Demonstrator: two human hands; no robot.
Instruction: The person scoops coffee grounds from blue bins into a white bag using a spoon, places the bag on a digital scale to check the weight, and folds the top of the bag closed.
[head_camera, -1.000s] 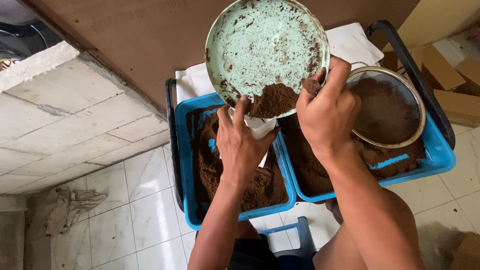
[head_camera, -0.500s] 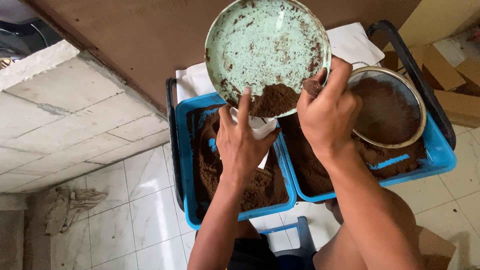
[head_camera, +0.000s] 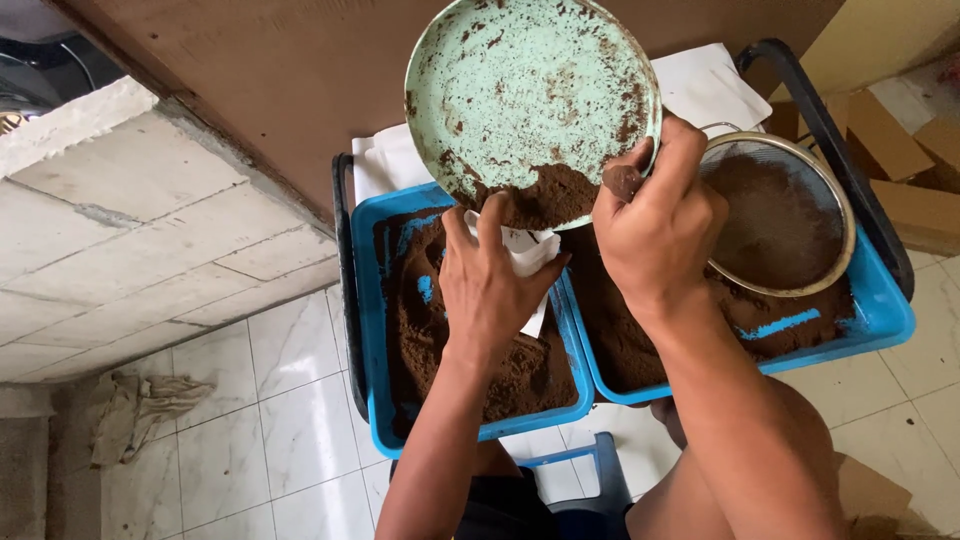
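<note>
Above the two blue trays, gripping the pale green plate by its right rim with the right hand, fingers closed over the edge, tilting it steeply so the brown powder is gathering at the low near rim. Just below that rim, holding a small white paper cup or packet with the left hand, fingers curled about it, mouth turned up toward the powder; impossible to tell how full it is.

Doing this well probably means keeping the plate's low edge right over the white mouth, touching or nearly so, and easing the tilt gently, letting the heap slide in a narrow stream rather than dropping all at once. Holding both over the left blue tray, so that any spill is falling back onto the powder already lying there. Watching the thumb side of the plate, where powder is clinging in streaks. Staying clear of the round metal sieve resting in the right blue tray, near the right wrist, against a knock
</note>
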